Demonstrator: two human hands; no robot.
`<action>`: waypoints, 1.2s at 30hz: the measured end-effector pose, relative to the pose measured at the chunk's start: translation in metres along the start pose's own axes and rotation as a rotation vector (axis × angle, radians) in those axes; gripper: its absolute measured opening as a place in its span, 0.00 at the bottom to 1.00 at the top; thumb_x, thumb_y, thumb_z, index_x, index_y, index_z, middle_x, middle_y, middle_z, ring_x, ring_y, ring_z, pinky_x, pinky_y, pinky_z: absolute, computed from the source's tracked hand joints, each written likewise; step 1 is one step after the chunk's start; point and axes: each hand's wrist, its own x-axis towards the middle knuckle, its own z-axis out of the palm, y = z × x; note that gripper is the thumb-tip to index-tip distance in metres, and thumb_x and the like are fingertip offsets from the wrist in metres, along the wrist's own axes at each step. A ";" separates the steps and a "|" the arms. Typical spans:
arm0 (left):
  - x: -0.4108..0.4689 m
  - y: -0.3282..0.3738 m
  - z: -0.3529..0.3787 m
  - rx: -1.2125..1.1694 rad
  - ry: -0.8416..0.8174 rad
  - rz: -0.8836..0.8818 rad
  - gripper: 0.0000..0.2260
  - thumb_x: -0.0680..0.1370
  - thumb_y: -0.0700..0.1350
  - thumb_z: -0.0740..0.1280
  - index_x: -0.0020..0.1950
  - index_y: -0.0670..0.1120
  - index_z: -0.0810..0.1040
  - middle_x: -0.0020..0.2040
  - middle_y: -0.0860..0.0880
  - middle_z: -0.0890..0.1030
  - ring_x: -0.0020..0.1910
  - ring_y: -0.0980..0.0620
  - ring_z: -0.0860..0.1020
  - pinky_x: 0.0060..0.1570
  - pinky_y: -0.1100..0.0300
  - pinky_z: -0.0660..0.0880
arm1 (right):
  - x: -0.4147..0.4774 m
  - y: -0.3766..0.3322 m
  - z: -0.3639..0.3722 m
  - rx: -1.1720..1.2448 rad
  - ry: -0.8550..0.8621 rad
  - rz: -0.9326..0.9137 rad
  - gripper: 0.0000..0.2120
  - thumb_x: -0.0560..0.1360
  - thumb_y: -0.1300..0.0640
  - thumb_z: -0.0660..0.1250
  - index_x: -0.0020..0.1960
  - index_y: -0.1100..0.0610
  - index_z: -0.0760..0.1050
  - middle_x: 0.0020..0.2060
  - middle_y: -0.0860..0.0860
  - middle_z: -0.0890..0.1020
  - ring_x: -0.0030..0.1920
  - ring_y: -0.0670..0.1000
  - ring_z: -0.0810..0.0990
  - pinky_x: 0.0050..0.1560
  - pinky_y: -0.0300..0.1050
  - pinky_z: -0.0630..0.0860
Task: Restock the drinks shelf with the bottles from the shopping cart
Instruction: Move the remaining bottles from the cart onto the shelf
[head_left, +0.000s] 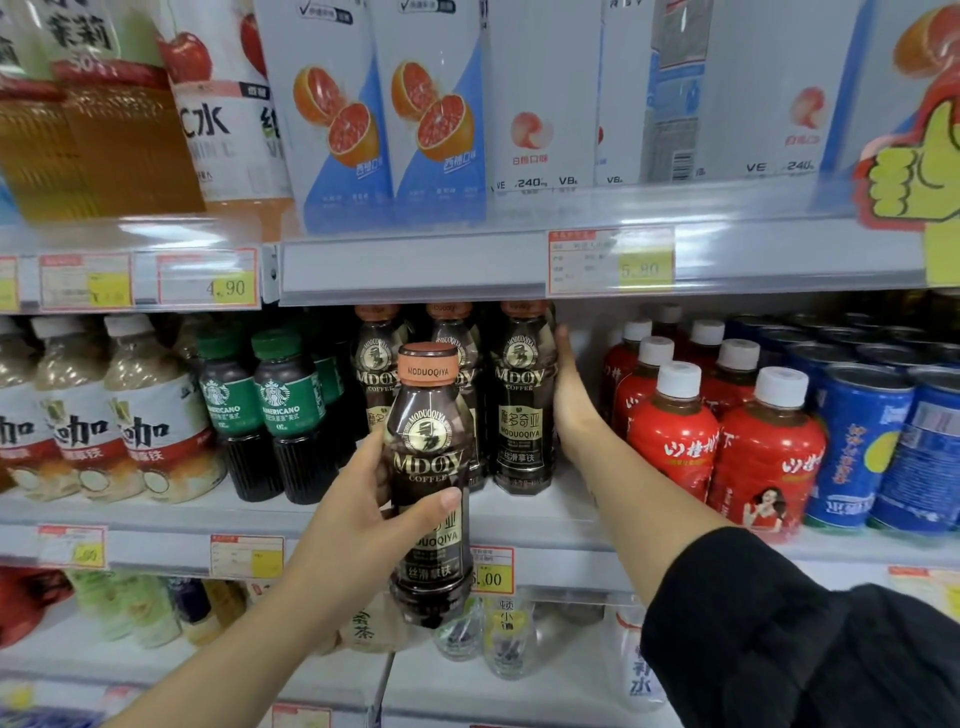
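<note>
The left hand (363, 514) grips a brown MDOY coffee bottle (431, 467) round its middle, held just in front of the middle shelf (545, 525). The right hand (571, 395), fingers straight, lies flat against a shelved coffee bottle (522, 405), beside the red bottles (670, 441). The held bottle hides most of the coffee row behind it, whose caps are cut off by the price rail (415, 270).

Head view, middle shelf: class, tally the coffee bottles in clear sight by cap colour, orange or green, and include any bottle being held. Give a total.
Orange-capped coffee bottles: 4 (3 on the shelf, 1 in the left hand)
Green-capped Americano bottles: 2
Total: 6
</note>
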 end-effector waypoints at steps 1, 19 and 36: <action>0.000 0.000 0.000 0.003 0.000 0.000 0.20 0.66 0.52 0.70 0.56 0.62 0.70 0.49 0.68 0.79 0.50 0.67 0.78 0.42 0.73 0.75 | -0.001 0.000 0.000 -0.004 -0.008 -0.006 0.51 0.53 0.17 0.53 0.67 0.45 0.71 0.63 0.51 0.78 0.64 0.52 0.74 0.71 0.56 0.62; -0.004 -0.003 0.007 -0.023 0.012 -0.027 0.20 0.71 0.43 0.71 0.57 0.60 0.70 0.50 0.60 0.81 0.48 0.68 0.78 0.40 0.77 0.72 | -0.053 -0.010 -0.008 -0.301 -0.120 -0.279 0.44 0.62 0.27 0.57 0.74 0.40 0.48 0.67 0.42 0.66 0.67 0.43 0.63 0.67 0.43 0.59; -0.011 0.008 0.008 -0.091 -0.007 0.025 0.23 0.66 0.47 0.71 0.58 0.59 0.70 0.50 0.66 0.80 0.50 0.65 0.78 0.43 0.75 0.74 | -0.077 -0.024 -0.005 -0.383 -0.110 -0.318 0.40 0.71 0.38 0.65 0.74 0.44 0.47 0.61 0.37 0.64 0.64 0.39 0.61 0.64 0.39 0.58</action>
